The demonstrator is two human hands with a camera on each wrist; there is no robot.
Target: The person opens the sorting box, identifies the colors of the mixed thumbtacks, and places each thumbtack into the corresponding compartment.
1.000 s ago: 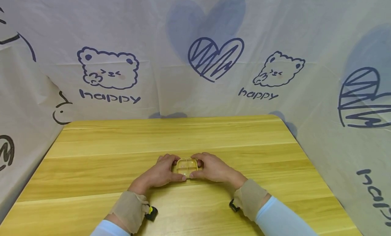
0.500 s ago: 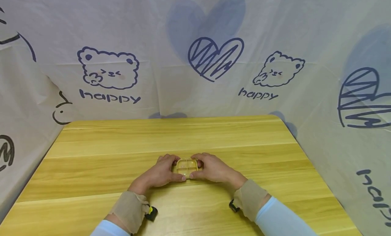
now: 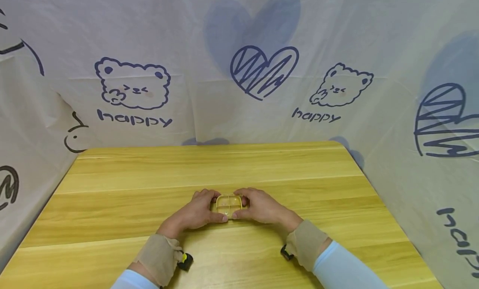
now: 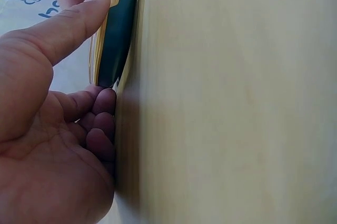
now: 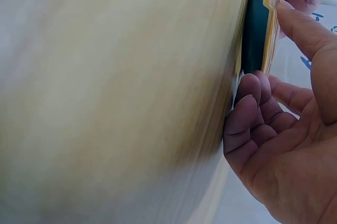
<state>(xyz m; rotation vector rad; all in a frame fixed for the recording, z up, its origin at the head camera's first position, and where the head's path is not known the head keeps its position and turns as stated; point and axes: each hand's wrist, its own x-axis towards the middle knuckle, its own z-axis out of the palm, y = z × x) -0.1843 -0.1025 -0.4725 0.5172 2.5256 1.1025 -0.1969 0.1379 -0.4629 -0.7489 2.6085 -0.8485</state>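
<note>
A small pill box (image 3: pixel 229 205) lies on the wooden table between both hands. Its top is clear with a yellow rim and divided into compartments; the wrist views show a dark green base (image 4: pixel 118 32). My left hand (image 3: pixel 196 210) grips its left side, thumb at the front edge and fingers at the back corner. On the opposite side my right hand (image 3: pixel 262 206) holds it the same way, the two thumbs close together at the front. In the right wrist view the right thumb (image 5: pixel 303 27) touches the yellow front edge near the clasp. The lid looks closed.
The wooden table (image 3: pixel 209 168) has rounded far corners. White cloth (image 3: pixel 209 114) with bear and heart drawings hangs behind it and at both sides. Each wrist wears a beige band (image 3: pixel 159 255) with a small black device (image 3: pixel 185 262).
</note>
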